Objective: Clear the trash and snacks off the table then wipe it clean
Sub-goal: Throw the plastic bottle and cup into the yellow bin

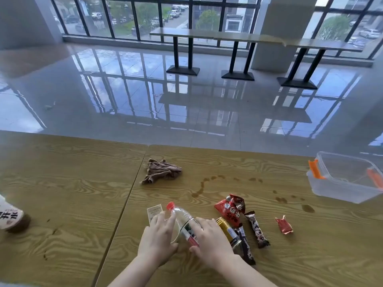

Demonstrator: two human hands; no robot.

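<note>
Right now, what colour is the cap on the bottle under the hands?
Red. The cap on the clear plastic bottle shows best in the head view.

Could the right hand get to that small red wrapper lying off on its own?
Probably yes. The red wrapper lies alone on bare table right of the right hand, only the chocolate bar between. But that hand is on the bottle now.
</note>
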